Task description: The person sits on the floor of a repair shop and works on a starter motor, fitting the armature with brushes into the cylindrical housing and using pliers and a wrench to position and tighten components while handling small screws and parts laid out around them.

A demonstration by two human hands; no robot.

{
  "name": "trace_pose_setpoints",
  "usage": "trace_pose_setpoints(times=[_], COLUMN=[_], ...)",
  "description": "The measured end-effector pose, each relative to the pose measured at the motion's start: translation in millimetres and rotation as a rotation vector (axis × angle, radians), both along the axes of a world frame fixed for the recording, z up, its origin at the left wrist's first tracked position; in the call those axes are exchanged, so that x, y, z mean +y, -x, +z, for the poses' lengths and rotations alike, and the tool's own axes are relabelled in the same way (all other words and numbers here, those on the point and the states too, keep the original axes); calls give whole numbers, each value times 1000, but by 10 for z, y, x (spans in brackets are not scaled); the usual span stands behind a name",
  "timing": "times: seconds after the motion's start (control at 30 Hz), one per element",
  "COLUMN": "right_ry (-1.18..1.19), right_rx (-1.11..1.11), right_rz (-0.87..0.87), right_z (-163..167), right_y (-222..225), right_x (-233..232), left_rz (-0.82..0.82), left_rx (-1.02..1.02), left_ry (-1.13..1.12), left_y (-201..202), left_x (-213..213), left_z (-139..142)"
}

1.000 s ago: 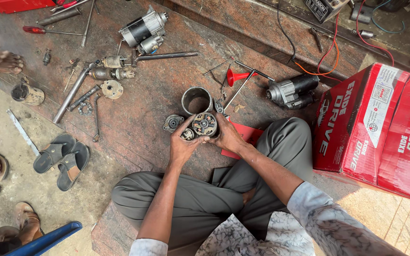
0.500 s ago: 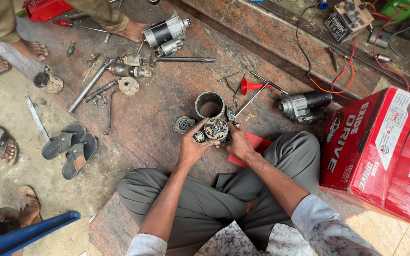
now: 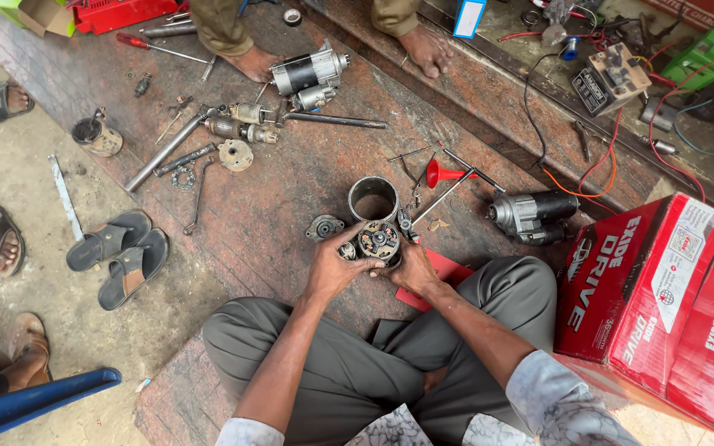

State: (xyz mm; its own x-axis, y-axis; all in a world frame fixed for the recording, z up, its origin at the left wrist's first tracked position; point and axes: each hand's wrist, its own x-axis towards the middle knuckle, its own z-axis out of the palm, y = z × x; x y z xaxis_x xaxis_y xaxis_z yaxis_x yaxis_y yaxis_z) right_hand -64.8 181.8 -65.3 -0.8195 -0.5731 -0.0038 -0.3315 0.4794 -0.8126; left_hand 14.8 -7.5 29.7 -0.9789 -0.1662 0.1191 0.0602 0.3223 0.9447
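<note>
Red stone floor [image 3: 291, 206] — both hands [image 3: 373, 266] clamped together on a round motor part [image 3: 379, 241].

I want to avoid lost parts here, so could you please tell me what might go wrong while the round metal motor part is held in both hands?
1. The left hand and right hand hold the round metal motor part above the floor; a small piece could drop and roll away.
2. The open grey metal cylinder stands just beyond it and might be knocked over.
3. The red funnel and thin rods lie close, so a wrist could snag them.
</note>
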Motion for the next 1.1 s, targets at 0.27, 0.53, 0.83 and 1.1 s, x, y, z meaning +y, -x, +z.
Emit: trace_pose_setpoints(times=[0.27,0.53,0.83,1.1], right_ry=[-112,261,-95,-264], right_rx=[9,76,580,891], right_rz=[14,238,704,956], right_z=[-128,679,1486,1583], right_y=[22,-90,521,568], right_x=[-11,96,-53,-370], left_rz=[83,115,44,22], left_rx=[-226,-216,-191,-148], left_ry=[781,849,810,752], left_y=[95,147,159,148], left_x=[124,104,88,45], left_z=[116,-133,-129,-194])
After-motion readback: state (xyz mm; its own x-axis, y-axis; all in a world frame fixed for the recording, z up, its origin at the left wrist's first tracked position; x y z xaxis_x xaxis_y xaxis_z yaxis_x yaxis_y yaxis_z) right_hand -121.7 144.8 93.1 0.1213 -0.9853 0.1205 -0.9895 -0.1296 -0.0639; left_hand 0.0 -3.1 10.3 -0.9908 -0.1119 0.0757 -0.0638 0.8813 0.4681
